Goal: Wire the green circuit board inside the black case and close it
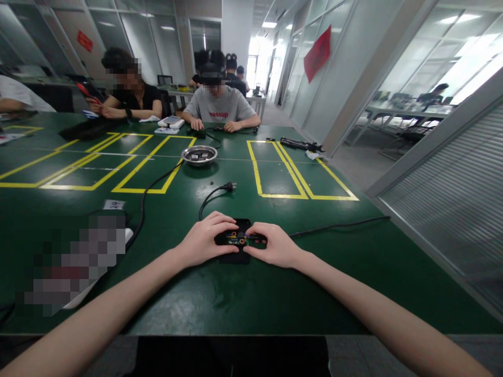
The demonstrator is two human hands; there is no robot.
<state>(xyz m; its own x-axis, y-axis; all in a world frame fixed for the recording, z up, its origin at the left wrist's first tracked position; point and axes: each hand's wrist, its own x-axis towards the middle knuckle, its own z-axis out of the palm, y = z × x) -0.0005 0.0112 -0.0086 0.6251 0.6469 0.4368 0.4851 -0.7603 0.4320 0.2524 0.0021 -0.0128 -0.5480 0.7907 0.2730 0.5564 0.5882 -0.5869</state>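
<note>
A small circuit board point(238, 240) with copper-coloured coils and coloured wires lies between my hands, over a flat black pad or case part point(234, 258). My left hand point(204, 239) curves round its left side, thumb in front and fingers behind. On the other side, my right hand point(274, 244) grips the right end in the same way, where a black cable point(338, 226) runs off to the right. Behind my left hand, a second black cord ends in a plug point(228, 186) lying on the table. My fingers partly hide the board's edges.
A metal bowl point(199, 155) with small metal parts stands further back on the green table point(188, 298). Yellow tape marks rectangles point(283, 196). At left lies a blurred-out object point(78, 262) with a white edge. Co-workers sit across the table; a dark tool point(301, 144) lies far right.
</note>
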